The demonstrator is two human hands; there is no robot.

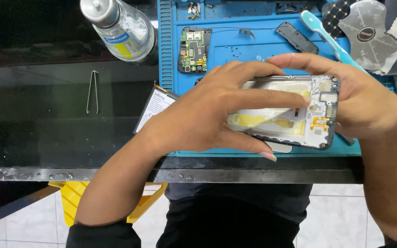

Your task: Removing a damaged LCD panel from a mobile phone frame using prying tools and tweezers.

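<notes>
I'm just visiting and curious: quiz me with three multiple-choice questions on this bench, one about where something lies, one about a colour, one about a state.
1. Where do the tweezers lie?
A. on the blue mat
B. on the dark bench left of the mat
C. in a hand

2. What colour is the mat?
A. blue
B. red
C. green

3. What state is the phone in?
A. closed
B. boxed
C. opened, insides showing

Answers:
1 B, they rest alone on the dark surface, apart from the mat.
2 A, its ribbed edge is bright blue.
3 C, the left hand and right hand hold a bare frame, with the circuit board lying apart on the mat.
</notes>
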